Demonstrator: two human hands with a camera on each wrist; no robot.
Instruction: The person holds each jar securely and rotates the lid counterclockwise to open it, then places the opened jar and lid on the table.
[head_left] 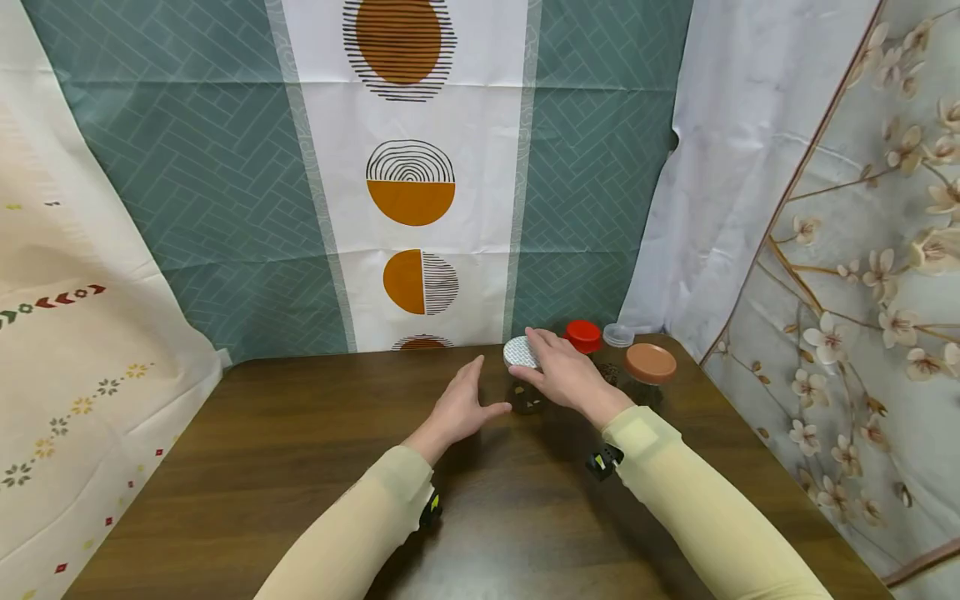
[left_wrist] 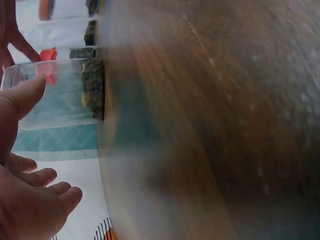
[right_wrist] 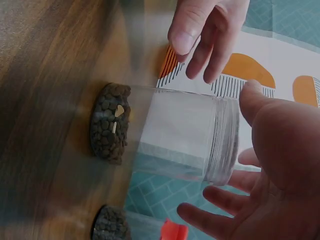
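A clear cylindrical jar with dark pebbles and a few pale bits at its bottom stands upright near the table's back edge. Its round top looks white and patterned from above. My right hand is at the jar's upper right side, thumb and fingers spread around the top end without curling tight. To the left of the jar, my left hand has its fingers extended and its thumb pointing toward the glass. In the left wrist view, the thumb overlaps the jar. Neither hand grips anything.
Behind and right of my right hand stand more pebble jars, with a red lid, a clear lid and an orange-brown lid. The brown wooden table meets hanging cloths at the back and sides.
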